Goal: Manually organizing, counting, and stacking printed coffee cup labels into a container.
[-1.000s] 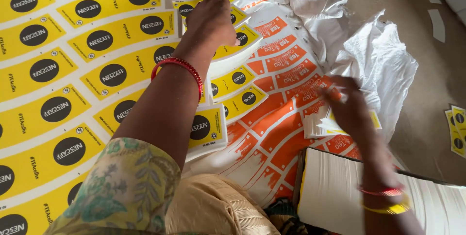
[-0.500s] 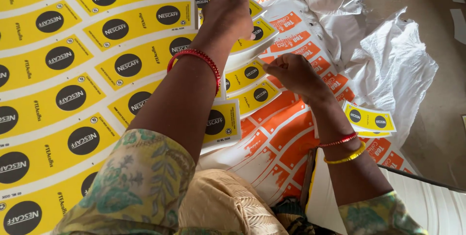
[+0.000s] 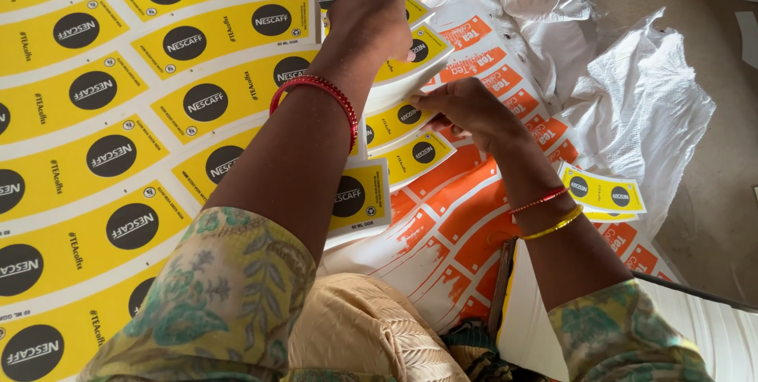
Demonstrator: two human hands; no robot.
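My left hand [image 3: 373, 17] presses down on a thick stack of printed sheets [image 3: 126, 114], yellow curved label shapes with black round marks, near its right edge. My right hand [image 3: 466, 110] pinches a yellow die-cut label piece [image 3: 399, 120] at the stack's edge, just below the left hand. More yellow cut pieces [image 3: 422, 153] stick out along that edge. Both wrists wear bangles, red on the left, red and yellow on the right.
Orange and white printed sheets [image 3: 466, 216] lie under my right arm. A small pile of loose yellow label pieces [image 3: 602, 191] sits at the right. Crumpled white woven sacking [image 3: 647, 90] covers the floor beyond. A white stack edge [image 3: 711, 327] shows at the lower right.
My right hand came from the loose pile at the right over to the edge of the yellow stack and now grips a piece there. The left hand stayed pressed on the stack.
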